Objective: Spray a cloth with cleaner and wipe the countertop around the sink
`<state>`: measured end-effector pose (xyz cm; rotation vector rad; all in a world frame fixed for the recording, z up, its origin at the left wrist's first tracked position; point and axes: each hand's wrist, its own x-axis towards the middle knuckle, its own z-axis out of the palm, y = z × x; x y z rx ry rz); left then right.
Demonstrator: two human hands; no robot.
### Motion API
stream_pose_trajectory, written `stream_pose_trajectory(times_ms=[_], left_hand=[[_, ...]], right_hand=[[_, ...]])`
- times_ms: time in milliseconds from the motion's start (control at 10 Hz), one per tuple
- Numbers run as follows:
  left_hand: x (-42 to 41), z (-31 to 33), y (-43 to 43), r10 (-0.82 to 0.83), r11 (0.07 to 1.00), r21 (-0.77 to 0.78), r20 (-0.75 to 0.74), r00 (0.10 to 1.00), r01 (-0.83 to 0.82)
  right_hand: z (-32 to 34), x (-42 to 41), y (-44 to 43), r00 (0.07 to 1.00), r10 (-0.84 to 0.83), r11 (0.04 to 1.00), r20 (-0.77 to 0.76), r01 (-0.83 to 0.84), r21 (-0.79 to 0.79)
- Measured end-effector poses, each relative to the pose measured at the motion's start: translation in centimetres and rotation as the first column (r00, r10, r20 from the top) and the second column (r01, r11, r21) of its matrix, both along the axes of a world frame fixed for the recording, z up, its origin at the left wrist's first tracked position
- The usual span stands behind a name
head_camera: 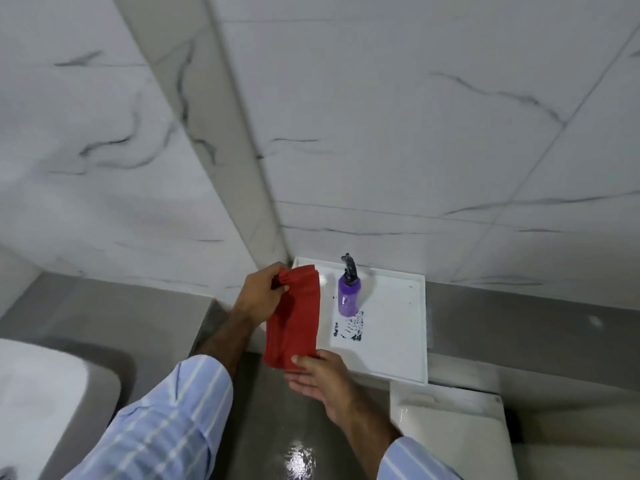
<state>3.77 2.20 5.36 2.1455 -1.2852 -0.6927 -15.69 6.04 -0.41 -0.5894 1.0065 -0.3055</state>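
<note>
A folded red cloth (294, 320) hangs lengthwise over the left edge of a white tray (394, 327). My left hand (259, 292) pinches the cloth's far end. My right hand (318, 375) grips its near end, thumb on top and fingers underneath. A purple spray bottle (349, 294) with a dark trigger head stands upright on the tray, just right of the cloth, touched by neither hand. The grey countertop (519, 327) runs along the wall behind and to the right of the tray.
A black smudged print (350, 327) marks the tray in front of the bottle. Marble-patterned wall tiles (381, 133) rise behind. A white basin (41, 403) sits at lower left, another white fixture (446, 424) at lower right. Wet grey floor (298, 455) shines below.
</note>
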Motion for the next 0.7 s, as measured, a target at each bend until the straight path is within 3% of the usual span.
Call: stream_pose_trajectory(times_ms=[300,400,500,600,700], left_hand=[[-0.2,-5.9,-7.1,-0.140,0.981,0.140,0.025,0.990,0.135],[-0.1,-7.0,-7.7,-0.160,0.971,0.175,-0.014,0.987,0.160],[0.3,-7.8,-7.3,-0.236,0.952,0.201,-0.008,0.972,0.233],[0.3,-7.0,-6.4,-0.267,0.942,0.215,0.020,0.964,0.256],[0.4,-5.1,-5.0,-0.274,0.956,0.128,0.065,0.959,0.265]], right_hand=[[-4.3,2.4,-3.1,0.975,-0.202,0.968,-0.090,0.213,0.132],[-4.7,2.8,-3.5,0.974,-0.183,0.978,-0.134,0.195,0.080],[-4.1,2.1,-3.7,0.942,-0.158,0.987,-0.296,0.143,-0.072],[-3.0,-0.3,-4.8,0.782,-0.197,0.880,-0.592,-0.124,-0.457],[-0.3,-3.6,-6.0,0.554,-0.322,0.573,-0.767,-0.531,-0.624]])
